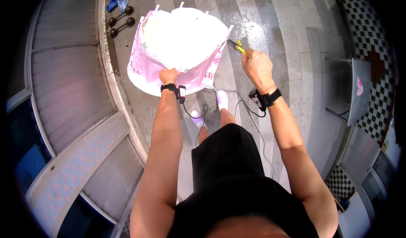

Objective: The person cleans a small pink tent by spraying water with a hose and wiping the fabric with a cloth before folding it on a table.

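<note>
In front of me stands a round folding bathtub [171, 75] with pink fabric sides and a very bright white inside. White rods stick up around its rim. My left hand [169, 74] is closed on the near rim. My right hand [257, 68] is closed round a yellow tool with a dark grey end [237, 46], held just right of the tub's rim. Glare and distance hide what kind of tool it is. Each wrist wears a black strap with a small box and a cable.
Two dark dumbbells [122, 27] and a blue item [115, 2] lie by the left wall. Paving tiles [253, 20] shine wet beyond the tub. A grey cord [263, 149] trails beside my legs. A folding table [358, 92] stands against the checkered wall [368, 30] at right.
</note>
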A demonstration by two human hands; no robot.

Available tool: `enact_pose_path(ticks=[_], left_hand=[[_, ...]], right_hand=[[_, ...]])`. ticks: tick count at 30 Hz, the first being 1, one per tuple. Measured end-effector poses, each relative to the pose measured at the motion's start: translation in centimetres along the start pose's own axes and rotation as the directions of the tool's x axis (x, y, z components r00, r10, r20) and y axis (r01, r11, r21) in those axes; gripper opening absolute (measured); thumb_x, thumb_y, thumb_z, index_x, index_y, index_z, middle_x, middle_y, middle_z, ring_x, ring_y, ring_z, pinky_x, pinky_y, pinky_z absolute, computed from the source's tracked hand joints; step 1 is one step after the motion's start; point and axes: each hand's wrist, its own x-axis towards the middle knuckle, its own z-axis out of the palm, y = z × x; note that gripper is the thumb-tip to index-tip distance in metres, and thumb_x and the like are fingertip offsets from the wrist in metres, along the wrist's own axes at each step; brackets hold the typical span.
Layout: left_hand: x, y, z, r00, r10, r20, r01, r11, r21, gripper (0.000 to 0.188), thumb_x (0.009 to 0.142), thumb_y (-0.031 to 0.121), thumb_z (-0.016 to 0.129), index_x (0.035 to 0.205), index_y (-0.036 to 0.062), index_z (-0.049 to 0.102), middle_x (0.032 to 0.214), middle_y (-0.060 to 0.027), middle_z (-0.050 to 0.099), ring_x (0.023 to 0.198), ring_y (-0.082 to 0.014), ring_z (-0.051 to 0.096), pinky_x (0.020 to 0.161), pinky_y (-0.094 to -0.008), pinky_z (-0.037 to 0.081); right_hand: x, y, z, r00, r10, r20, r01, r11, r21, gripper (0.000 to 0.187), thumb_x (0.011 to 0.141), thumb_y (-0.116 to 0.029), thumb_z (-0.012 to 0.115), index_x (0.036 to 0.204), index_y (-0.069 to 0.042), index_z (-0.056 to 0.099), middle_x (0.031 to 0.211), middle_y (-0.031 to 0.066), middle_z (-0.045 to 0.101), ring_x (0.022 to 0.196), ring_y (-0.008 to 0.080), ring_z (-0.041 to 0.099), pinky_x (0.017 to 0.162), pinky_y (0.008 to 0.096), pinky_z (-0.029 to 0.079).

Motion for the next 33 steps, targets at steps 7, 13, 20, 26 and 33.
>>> enact_pose_path(ticks=[7, 13, 20, 26, 33], left_hand=[[0.4, -0.8, 0.2, 1.000, 0.010, 0.008, -0.010, 0.999, -0.052, 0.009, 0.078, -0.002, 0.064, 0.080, -0.0026, 0.055, 0.073, -0.0117, 0.066, 0.062, -0.0206, 0.071, 0.052, -0.0312, 0.048], [0.7, -1.6, 0.0, 0.999, 0.015, 0.051, -0.008, 0.989, -0.147, 0.009, 0.080, -0.004, 0.064, 0.082, -0.0056, 0.055, 0.082, -0.0145, 0.066, 0.065, -0.0231, 0.071, 0.056, -0.0304, 0.051], [0.0, -1.0, 0.0, 1.000, 0.016, -0.003, -0.016, 0.987, -0.157, 0.015, 0.081, -0.003, 0.067, 0.081, -0.0046, 0.053, 0.079, -0.0124, 0.065, 0.063, -0.0227, 0.071, 0.051, -0.0289, 0.049], [0.5, -1.7, -0.1, 0.999, 0.040, -0.011, -0.041, 0.986, -0.161, 0.013, 0.082, -0.004, 0.066, 0.083, -0.0063, 0.053, 0.081, -0.0136, 0.065, 0.062, -0.0234, 0.071, 0.050, -0.0295, 0.050], [0.1, -1.8, 0.1, 1.000, 0.005, -0.016, -0.009, 0.976, -0.216, 0.012, 0.082, -0.005, 0.065, 0.080, -0.0062, 0.054, 0.080, -0.0145, 0.065, 0.060, -0.0237, 0.070, 0.051, -0.0299, 0.051]], right_hand=[[0.8, 0.4, 0.3, 0.997, 0.082, 0.002, -0.081, 0.996, -0.024, 0.027, 0.088, -0.027, 0.060, 0.079, -0.003, 0.068, 0.070, 0.0211, 0.067, 0.067, 0.0395, 0.067, 0.062, 0.0474, 0.055], [1.5, 0.4, 0.3, 0.998, 0.064, 0.014, -0.064, 0.998, 0.009, 0.027, 0.087, -0.027, 0.061, 0.082, -0.003, 0.070, 0.073, 0.0218, 0.067, 0.069, 0.0403, 0.067, 0.064, 0.0478, 0.054], [-0.4, -5.7, 0.2, 0.979, -0.134, 0.154, 0.103, 0.976, 0.193, 0.026, 0.088, -0.027, 0.060, 0.079, -0.004, 0.069, 0.069, 0.0199, 0.066, 0.068, 0.0381, 0.066, 0.064, 0.0472, 0.053], [-2.3, -11.6, 2.3, 0.952, -0.268, 0.151, 0.219, 0.936, 0.277, 0.025, 0.088, -0.024, 0.060, 0.078, -0.003, 0.067, 0.065, 0.0181, 0.065, 0.065, 0.0354, 0.067, 0.061, 0.0456, 0.053], [-1.2, -12.2, 4.0, 0.973, -0.197, 0.121, 0.159, 0.949, 0.271, 0.024, 0.087, -0.026, 0.061, 0.078, -0.004, 0.067, 0.065, 0.0189, 0.065, 0.064, 0.0371, 0.066, 0.060, 0.0467, 0.053]])
